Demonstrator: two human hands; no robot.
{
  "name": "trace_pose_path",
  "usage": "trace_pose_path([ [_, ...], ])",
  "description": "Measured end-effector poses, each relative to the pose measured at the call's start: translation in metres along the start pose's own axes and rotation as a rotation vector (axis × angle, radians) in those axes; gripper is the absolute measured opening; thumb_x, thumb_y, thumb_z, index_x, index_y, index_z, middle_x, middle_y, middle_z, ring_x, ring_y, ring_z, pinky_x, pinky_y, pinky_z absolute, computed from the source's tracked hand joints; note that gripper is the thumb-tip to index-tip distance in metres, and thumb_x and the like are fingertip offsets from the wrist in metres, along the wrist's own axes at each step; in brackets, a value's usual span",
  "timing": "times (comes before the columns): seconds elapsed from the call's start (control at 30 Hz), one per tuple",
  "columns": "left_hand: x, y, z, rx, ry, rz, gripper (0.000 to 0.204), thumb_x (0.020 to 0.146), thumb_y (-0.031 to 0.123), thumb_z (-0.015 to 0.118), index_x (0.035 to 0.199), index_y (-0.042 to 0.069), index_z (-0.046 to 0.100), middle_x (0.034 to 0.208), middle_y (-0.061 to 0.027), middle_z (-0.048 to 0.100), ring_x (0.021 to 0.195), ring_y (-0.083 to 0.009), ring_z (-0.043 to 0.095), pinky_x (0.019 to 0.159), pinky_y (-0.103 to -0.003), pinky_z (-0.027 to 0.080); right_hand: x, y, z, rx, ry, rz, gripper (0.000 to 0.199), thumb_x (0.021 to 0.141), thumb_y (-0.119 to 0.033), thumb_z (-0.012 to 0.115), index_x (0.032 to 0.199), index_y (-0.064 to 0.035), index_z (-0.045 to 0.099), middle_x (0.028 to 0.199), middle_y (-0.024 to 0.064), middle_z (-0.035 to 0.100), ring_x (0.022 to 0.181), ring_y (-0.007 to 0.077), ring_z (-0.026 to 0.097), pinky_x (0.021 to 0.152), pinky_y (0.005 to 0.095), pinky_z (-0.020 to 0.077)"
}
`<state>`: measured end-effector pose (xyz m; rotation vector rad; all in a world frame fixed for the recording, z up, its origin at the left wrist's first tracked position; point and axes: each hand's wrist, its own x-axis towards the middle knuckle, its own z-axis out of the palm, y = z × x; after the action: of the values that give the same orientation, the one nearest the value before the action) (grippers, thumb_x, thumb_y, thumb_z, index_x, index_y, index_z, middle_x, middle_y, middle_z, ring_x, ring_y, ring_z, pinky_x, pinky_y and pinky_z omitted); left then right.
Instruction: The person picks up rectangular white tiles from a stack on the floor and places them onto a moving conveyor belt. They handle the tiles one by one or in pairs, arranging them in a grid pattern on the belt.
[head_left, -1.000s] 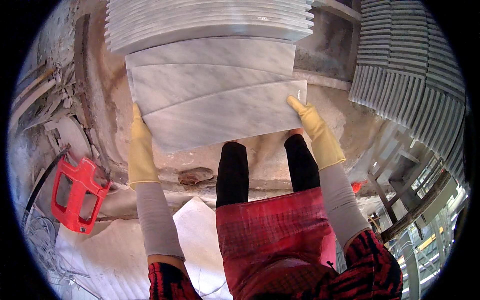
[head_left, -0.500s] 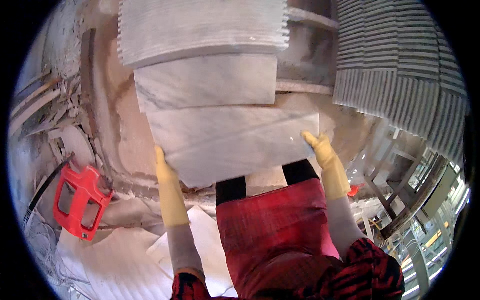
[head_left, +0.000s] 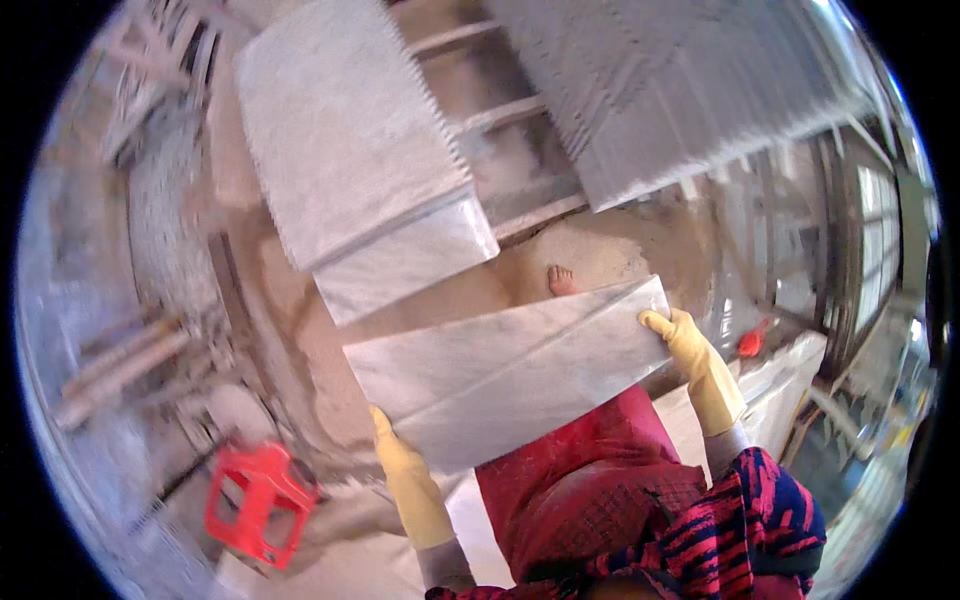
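A pale grey-veined stone slab (head_left: 510,375) is held level across my front, close to my red apron. My left hand (head_left: 405,465), in a yellow rubber glove, grips its left end, thumb on top and fingers hidden underneath. At the right end, my gloved right hand (head_left: 695,360) clasps the edge in the same way. Beyond the held slab lies another smooth slab (head_left: 410,255), apart from it. That one adjoins a stack of pale slabs (head_left: 340,130) with notched sides. A bare foot (head_left: 562,280) shows just past the held slab's far edge.
Rows of grey ridged strips (head_left: 690,80) fill the far right, beside a frame with crossbars (head_left: 500,115). A red plastic stool (head_left: 255,505) stands at the lower left, near stone scraps and wooden pieces (head_left: 125,370). A small red object (head_left: 752,338) lies to the right.
The slab in my hands has come away from the slab beyond it, opening a gap. My view has turned, so the stack now sits tilted and further left.
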<state>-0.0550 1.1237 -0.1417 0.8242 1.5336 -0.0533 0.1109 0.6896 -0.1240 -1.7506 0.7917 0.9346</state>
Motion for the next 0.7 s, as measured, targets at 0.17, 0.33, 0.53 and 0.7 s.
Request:
trace_pose_path([
  [0.17, -0.094, 0.042, 0.004, 0.152, -0.32, 0.171, 0.082, 0.1, 0.06, 0.054, 0.155, 0.001, 0.039, 0.157, -0.0177, 0.043, 0.14, -0.033, 0.046, 0.117, -0.045, 0.037, -0.133, 0.018, -0.03, 0.289, 0.085, 0.04, 0.052, 0.089, -0.039, 0.077, 0.121, 0.0017, 0.071, 0.107, 0.0098, 0.075, 0.096, 0.0196, 0.07, 0.088, 0.0335, 0.0531],
  [0.33, -0.126, 0.066, 0.029, 0.405, -0.27, 0.228, 0.083, 0.099, 0.064, 0.051, 0.154, 0.002, 0.042, 0.157, -0.0184, 0.043, 0.139, -0.0341, 0.047, 0.116, -0.046, 0.038, -0.204, 0.02, -0.06, 0.327, 0.133, 0.074, 0.054, 0.086, -0.045, 0.079, 0.123, -0.0067, 0.074, 0.118, 0.0094, 0.074, 0.109, 0.0213, 0.067, 0.098, 0.036, 0.0503],
  [0.53, -0.132, 0.07, 0.124, 0.616, -0.466, 0.252, 0.085, 0.098, 0.067, 0.05, 0.154, 0.003, 0.044, 0.158, -0.0168, 0.044, 0.139, -0.034, 0.047, 0.116, -0.048, 0.037, -0.228, 0.095, -0.075, 0.542, 0.329, -0.008, 0.056, 0.084, -0.049, 0.077, 0.122, -0.0081, 0.075, 0.122, 0.0114, 0.073, 0.112, 0.0242, 0.066, 0.099, 0.0375, 0.0489],
  [0.7, -0.162, -0.016, 0.195, 0.748, -0.598, 0.378, 0.079, 0.102, 0.062, 0.047, 0.155, 0.005, 0.042, 0.155, -0.0143, 0.047, 0.136, -0.0297, 0.051, 0.113, -0.044, 0.04, -0.191, 0.176, -0.134, 0.724, 0.451, -0.058, 0.054, 0.086, -0.042, 0.077, 0.119, -0.0001, 0.073, 0.111, 0.0119, 0.075, 0.101, 0.0221, 0.07, 0.091, 0.0357, 0.0526],
])
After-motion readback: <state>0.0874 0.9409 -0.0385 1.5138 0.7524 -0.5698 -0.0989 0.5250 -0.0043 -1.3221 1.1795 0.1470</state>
